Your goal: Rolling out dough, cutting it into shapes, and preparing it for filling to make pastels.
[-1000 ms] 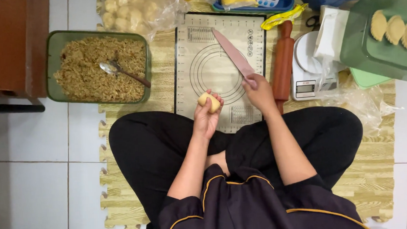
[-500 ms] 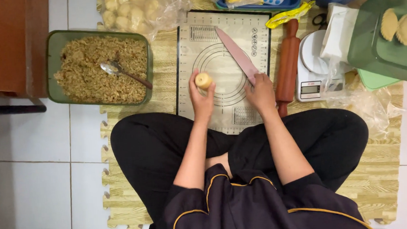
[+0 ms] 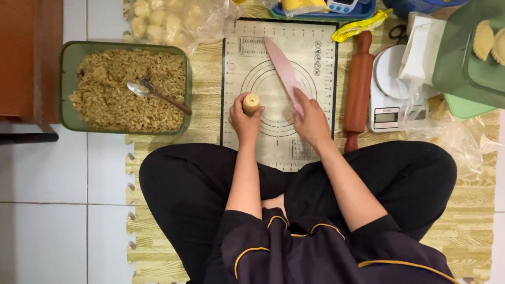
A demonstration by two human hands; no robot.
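One dough piece (image 3: pixel 251 103) gripped in the left hand (image 3: pixel 245 120); right hand (image 3: pixel 312 121) grasps the pink knife (image 3: pixel 283 71); three folded pastries (image 3: pixel 498 44) done, noodle filling (image 3: pixel 124 92) plentiful

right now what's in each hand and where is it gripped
The left hand pinches a small dough piece by its lower end. The right hand holds the pink knife at the handle end.

Small, pale tan lump of dough (image 3: pixel 251 103), short and stubby like a cylinder, pinched at its lower end, standing upright over left part of pastry mat. Long pink-bladed kitchen knife (image 3: pixel 283 72), lying slantwise across mat's printed circles, tip toward far edge, handle end covered.
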